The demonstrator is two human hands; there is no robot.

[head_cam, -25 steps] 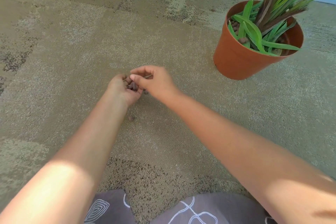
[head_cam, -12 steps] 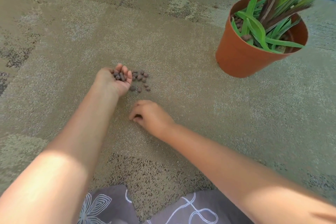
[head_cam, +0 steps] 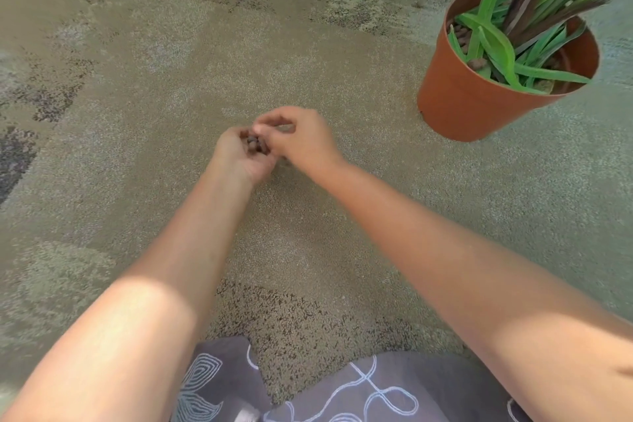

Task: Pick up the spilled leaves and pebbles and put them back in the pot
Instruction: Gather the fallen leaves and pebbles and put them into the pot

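Carpet (head_cam: 137, 113) fills nearly the whole frame, mottled tan w/ darker speckled patches at upper left and bottom centre; it's the floor, no surface here. At bottom centre a strip of grey patterned fabric (head_cam: 342, 394) shows, probably the person's clothing.

Going left to right: left hand (head_cam: 239, 158) sits at frame centre, palm up and fingers curled into a cup, holding a small heap of brown pebbles (head_cam: 255, 144). Held that way, I'd say, so it works as a scoop & nothing rolls off. Count: approx 4-5 visible, rest hidden by the fingers, can't tell the total.

Right hand (head_cam: 301, 140) is touching the left, just right of it, thumb and forefinger pinched together over the cupped palm. Looks like it's dropping a picked piece in, but what's in the pinch is too small to tell. Whether any pebbles are loose on the carpet under the hands can't be seen. No spilled leaves visible on the floor.

Upper right: one terracotta pot (head_cam: 462, 96), upright, well apart from the hands, w/ one green plant (head_cam: 534, 10) in it and a few pebbles on the soil at its left edge. Judgement: gathering nearly done, carry to the pot comes next.
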